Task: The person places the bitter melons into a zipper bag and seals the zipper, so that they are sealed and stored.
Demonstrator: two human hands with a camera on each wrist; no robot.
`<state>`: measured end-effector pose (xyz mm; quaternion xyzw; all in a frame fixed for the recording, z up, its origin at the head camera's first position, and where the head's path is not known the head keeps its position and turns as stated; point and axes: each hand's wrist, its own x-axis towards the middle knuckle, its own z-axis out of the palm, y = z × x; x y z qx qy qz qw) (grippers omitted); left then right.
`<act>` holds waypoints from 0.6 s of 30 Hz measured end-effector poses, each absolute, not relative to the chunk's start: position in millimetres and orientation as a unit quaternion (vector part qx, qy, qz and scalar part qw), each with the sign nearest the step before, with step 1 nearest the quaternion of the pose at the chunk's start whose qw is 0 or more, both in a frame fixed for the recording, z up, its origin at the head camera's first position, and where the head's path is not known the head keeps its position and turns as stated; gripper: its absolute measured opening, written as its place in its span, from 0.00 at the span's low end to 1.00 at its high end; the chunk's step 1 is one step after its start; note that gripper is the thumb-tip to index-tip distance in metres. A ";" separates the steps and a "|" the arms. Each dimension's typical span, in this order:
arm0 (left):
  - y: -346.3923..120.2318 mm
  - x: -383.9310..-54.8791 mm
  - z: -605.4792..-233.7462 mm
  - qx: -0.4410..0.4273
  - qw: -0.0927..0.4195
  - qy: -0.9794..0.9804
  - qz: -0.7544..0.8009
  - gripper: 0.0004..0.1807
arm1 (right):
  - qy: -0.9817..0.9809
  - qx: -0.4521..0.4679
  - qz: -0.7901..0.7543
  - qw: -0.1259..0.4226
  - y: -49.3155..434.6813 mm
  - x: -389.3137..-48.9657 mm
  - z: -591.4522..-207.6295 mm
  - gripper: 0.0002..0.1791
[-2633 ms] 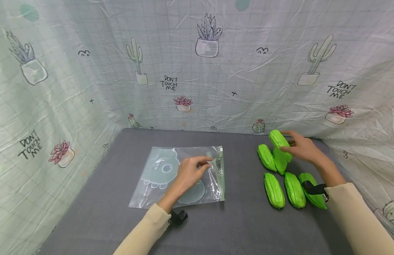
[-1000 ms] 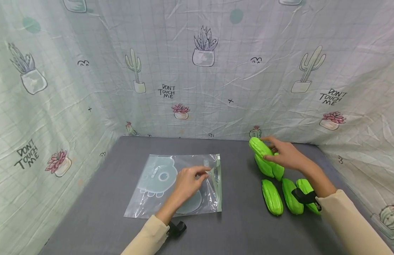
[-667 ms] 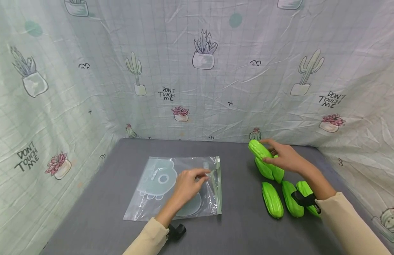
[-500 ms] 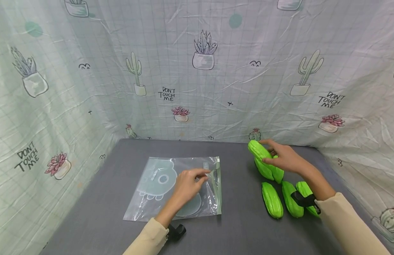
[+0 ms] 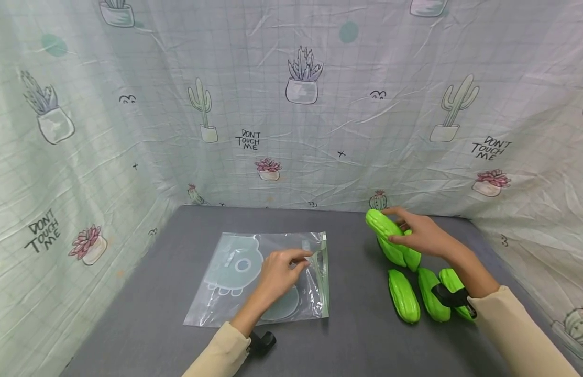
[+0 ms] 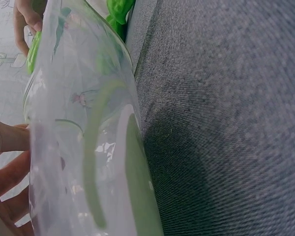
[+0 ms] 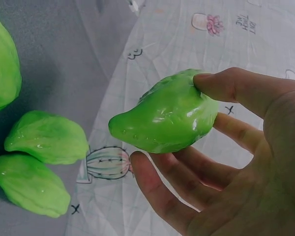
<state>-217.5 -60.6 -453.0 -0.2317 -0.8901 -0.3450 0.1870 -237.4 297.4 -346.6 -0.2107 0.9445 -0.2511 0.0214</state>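
Item 1: held green gourd (image 5: 383, 224), ribbed, glossy, right of centre in the head view. You hold it aslant, one end toward the upper left, above two others; in the right wrist view it shows apart from them.

Item 2: your right hand (image 5: 423, 233). Thumb on the gourd's upper side in the right wrist view, the other fingers (image 7: 187, 182) curved along its underside and spread apart; the gourd is pinched between.

Item 3: two rear gourds (image 5: 390, 252), side by side just below the held one.

Item 4: three front gourds (image 5: 404, 297), in a row lower right, the rightmost partly hidden by your wrist.

Item 5: clear bag (image 5: 241, 283), lying flat for the most part, centre-left of the head view; pale blue-grey cartoon print, green strip (image 5: 323, 283) down its right edge.

Item 6: your left hand (image 5: 279, 269), over the bag. Thumb and forefinger pinch the film near the strip; in the left wrist view the other fingers stand slightly apart, partly hidden at the left edge.

Item 7: two black wrist devices (image 5: 263, 343), one per wrist, below beige sleeves (image 5: 220, 351).

Item 8: grey surface (image 5: 145, 298), fabric-textured, beneath bag and gourds.

Item 9: pale cloth backdrop (image 5: 154, 131), creased, behind and on both sides; printed cacti, potted succulents and "DON'T TOUCH ME".
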 end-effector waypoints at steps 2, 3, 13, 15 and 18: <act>-60.7 -217.3 -453.0 -0.231 0.185 -0.890 -0.346 0.13 | 0.944 -0.215 -0.252 0.020 297.5 -237.9 -347.9 0.35; -60.8 -217.4 -452.9 -0.231 0.184 -0.890 -0.348 0.13 | 0.943 -0.218 -0.252 0.019 297.1 -237.8 -347.7 0.35; -61.7 -219.3 -454.2 -0.229 0.179 -0.892 -0.347 0.12 | 0.941 -0.229 -0.250 0.016 291.5 -233.6 -345.6 0.35; -61.4 -219.1 -454.3 -0.229 0.176 -0.892 -0.347 0.12 | 0.941 -0.231 -0.249 0.014 291.5 -232.4 -345.8 0.35; -60.6 -218.7 -453.9 -0.233 0.181 -0.891 -0.346 0.12 | 0.941 -0.232 -0.247 0.010 292.4 -231.0 -346.3 0.35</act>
